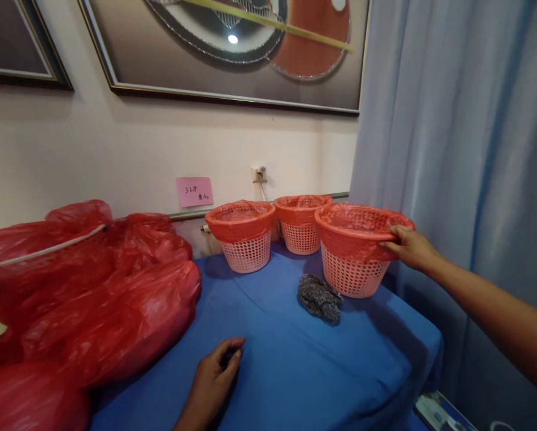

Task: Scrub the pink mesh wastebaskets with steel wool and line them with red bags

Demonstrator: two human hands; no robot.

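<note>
My right hand point(409, 246) is closed on the rim of the nearest plastic basket point(353, 269), thumb and fingers pinching its right edge. Red plastic film lines this basket and folds over its rim; pale pink lattice shows below. Close by its base, a crumpled dark grey speckled cloth point(318, 298) lies on the blue tablecloth point(268, 371). My left hand point(217, 371) rests low over the table with loosely bent fingers, a gap between thumb and forefinger and nothing visible in it. Two more lined baskets, one at the left point(246, 251) and one at the back point(300, 233), stand near the wall.
Full red plastic bags point(115, 323) are heaped along the left side. A pink note point(194, 192) is on the wall beside a socket point(258, 174) with a plug. A blue-grey curtain point(448, 149) hangs at the right, past the table's edge. Framed pictures point(232, 78) hang above.
</note>
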